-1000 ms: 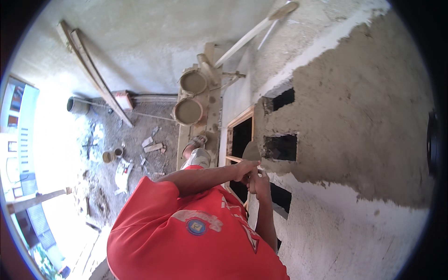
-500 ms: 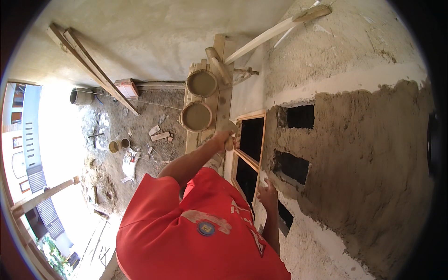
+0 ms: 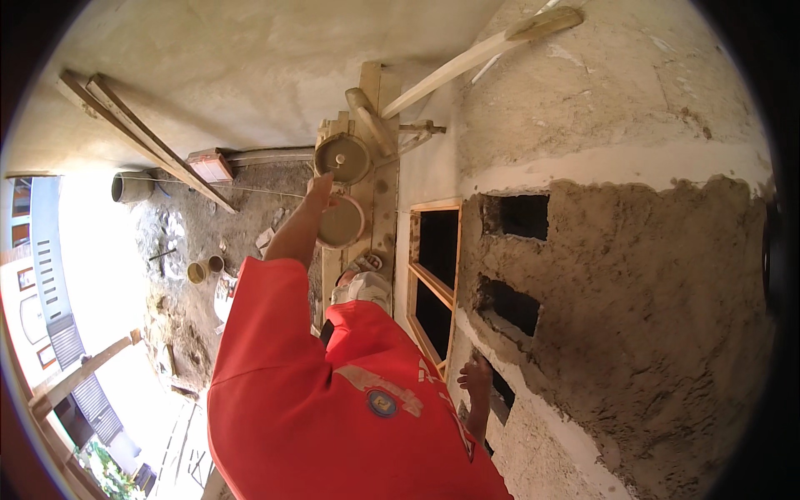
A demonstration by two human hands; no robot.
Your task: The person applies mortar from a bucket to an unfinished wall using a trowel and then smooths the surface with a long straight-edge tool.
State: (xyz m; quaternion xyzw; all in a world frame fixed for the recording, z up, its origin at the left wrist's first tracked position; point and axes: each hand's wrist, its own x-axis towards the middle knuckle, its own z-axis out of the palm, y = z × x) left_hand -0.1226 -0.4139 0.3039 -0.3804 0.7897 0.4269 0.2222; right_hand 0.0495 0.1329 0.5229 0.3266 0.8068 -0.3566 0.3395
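Note:
My left hand (image 3: 321, 197) is closed over the rim between two round buckets of grey wet mix. The near bucket (image 3: 362, 218) lies partly under it. Above the far bucket (image 3: 363, 171), a pale rounded knob (image 3: 340, 158) shows in line with my fingers. It looks like the handle end of a hand tool in my grip; the rest is hidden. Beside the wall, my right hand (image 3: 476, 377) is open with bent fingers apart, next to a dark rectangular wall opening (image 3: 502, 398). Whether it touches the wall I cannot tell.
Both buckets stand on a plank platform (image 3: 385, 200), with my foot (image 3: 367, 262) on it. A wooden window frame (image 3: 414, 287) is set in the wall. The wall has fresh dark plaster (image 3: 633, 308) on the right. A slanting timber (image 3: 475, 57) crosses above; rubble ground lies below left.
My left hand has moved left from beside the window frame to the buckets, and the pale knob now shows there. My right hand has shifted down along the wall. The whole view has shifted slightly.

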